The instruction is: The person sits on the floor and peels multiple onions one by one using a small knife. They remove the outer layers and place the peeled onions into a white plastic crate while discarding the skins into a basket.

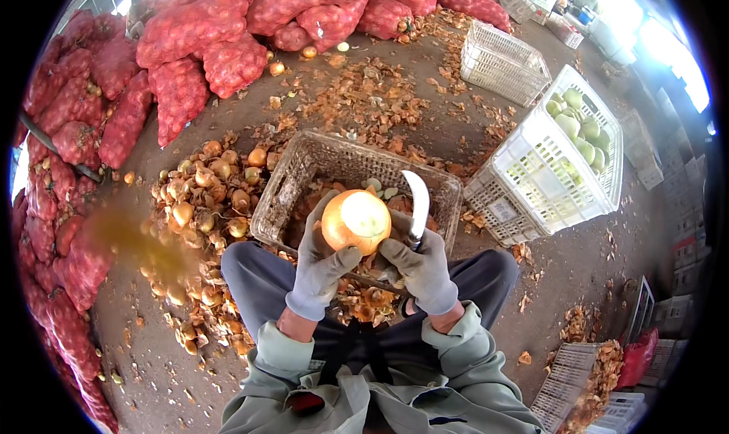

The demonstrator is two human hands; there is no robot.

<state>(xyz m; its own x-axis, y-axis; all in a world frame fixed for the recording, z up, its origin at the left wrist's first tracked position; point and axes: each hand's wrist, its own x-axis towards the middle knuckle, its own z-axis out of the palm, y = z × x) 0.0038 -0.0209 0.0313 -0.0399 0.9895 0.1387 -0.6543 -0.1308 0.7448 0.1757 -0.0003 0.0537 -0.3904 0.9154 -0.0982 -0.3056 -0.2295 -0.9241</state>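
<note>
Between both gloved hands is a large onion [342, 229], its brown outer skin off the bright, pale upper part. My left hand [319, 263] grips it from the left, thumb along its lower edge. My right hand [418, 266] holds a small curved knife [420, 203], blade upward, while its thumb and fingers rest at the onion's lower right. Below the hands stands a dirty plastic crate [364, 149] with onion skins and a few pale pieces inside. Skin-on onions [211, 177] lie heaped on the ground left of the crate.
A white crate of peeled, pale green onions [581, 132] stands on another crate [501, 206] at the right, with an empty white crate [504, 64] behind. Red mesh sacks of onions [193, 29] are piled at the back and left. Loose skins [364, 92] litter the floor.
</note>
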